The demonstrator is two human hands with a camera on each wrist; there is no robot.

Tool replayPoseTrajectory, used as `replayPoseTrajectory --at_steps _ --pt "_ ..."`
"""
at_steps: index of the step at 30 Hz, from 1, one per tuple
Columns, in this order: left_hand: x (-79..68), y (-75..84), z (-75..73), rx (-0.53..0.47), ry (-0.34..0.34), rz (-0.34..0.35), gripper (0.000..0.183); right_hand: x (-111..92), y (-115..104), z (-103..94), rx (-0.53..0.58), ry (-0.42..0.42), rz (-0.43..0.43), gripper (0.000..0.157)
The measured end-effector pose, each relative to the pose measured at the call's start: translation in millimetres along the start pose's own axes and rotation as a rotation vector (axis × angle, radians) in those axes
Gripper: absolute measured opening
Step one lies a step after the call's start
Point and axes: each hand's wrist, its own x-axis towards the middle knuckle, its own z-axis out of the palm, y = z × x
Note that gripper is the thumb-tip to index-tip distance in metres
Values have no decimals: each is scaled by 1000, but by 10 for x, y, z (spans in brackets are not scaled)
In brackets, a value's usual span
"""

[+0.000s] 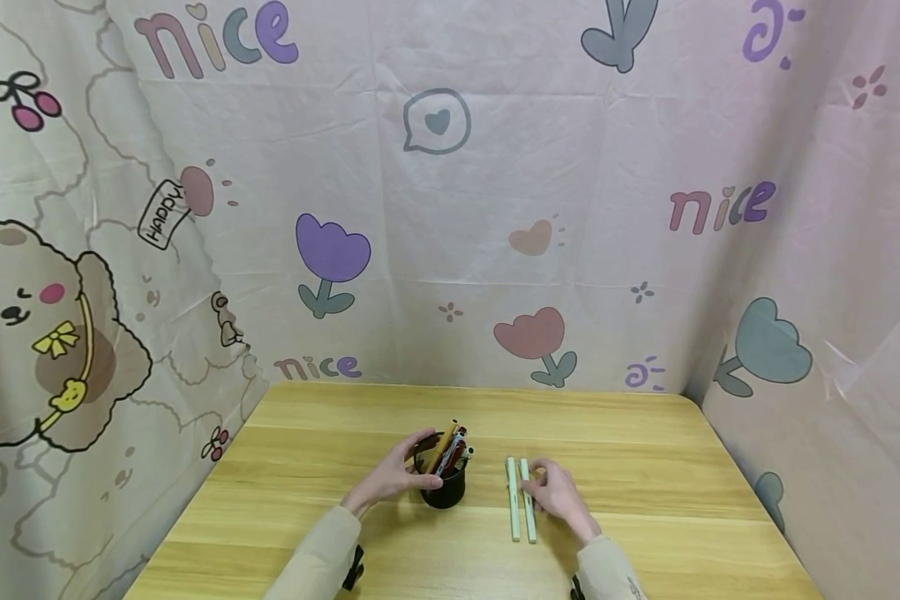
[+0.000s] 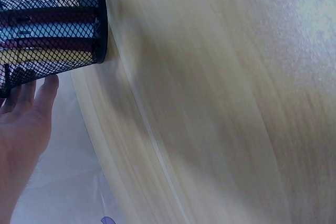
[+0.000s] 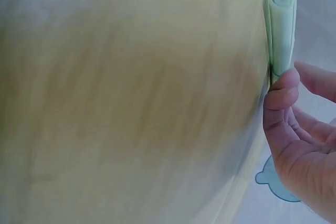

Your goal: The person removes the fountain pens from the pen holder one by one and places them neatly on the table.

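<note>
A black mesh pen holder (image 1: 444, 497) stands on the table with several pens (image 1: 447, 451) leaning in it. My left hand (image 1: 392, 480) grips the holder near its rim, thumb on the near side and fingers round the far side. To the right, two pale green pens (image 1: 513, 508) lie side by side, pointing away from me. At the right-hand pen (image 1: 530, 521), my right hand (image 1: 560, 498) pinches the upper part between thumb and finger. The right wrist view shows the fingertips against this green pen (image 3: 282, 35), its round end facing the camera.
The wood-grain table (image 1: 307, 467) runs back to a printed cloth (image 1: 435, 200) hanging behind it. More printed cloth hangs along the left and right sides. Dark bands show at both sleeves (image 1: 315, 554).
</note>
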Motion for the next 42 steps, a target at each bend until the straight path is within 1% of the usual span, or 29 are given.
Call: replayPoseTrajectory --at_steps 6,9,10,14,16,20,25,26,33,38,42 --pt "-1 5 2 8 3 -3 94 -23 -62 -6 20 39 -45 39" --pt "4 1 4 1 3 -3 94 -16 -103 7 38 67 -91 33" --pt "4 2 5 0 3 -3 94 -16 -118 13 32 77 -119 32" --pt "4 7 7 -3 4 -6 94 -3 -180 43 84 107 -192 26" --pt "2 11 7 -1 4 -5 93 -1 -221 58 116 105 -217 25" --pt "-4 16 3 4 5 -7 93 -10 -327 86 195 70 -241 26" --pt "-10 23 -1 22 6 -8 93 0 -434 147 242 31 -292 29" --pt "-10 24 -1 26 6 -8 93 6 -455 160 246 22 -292 30" --pt "2 1 0 11 -2 -4 93 43 -590 254 240 -22 -343 36" --pt "7 -8 -2 -11 -7 6 94 75 -633 314 219 -14 -413 35" --pt "11 -14 -6 -19 -8 12 94 94 -665 355 202 -6 -440 33"
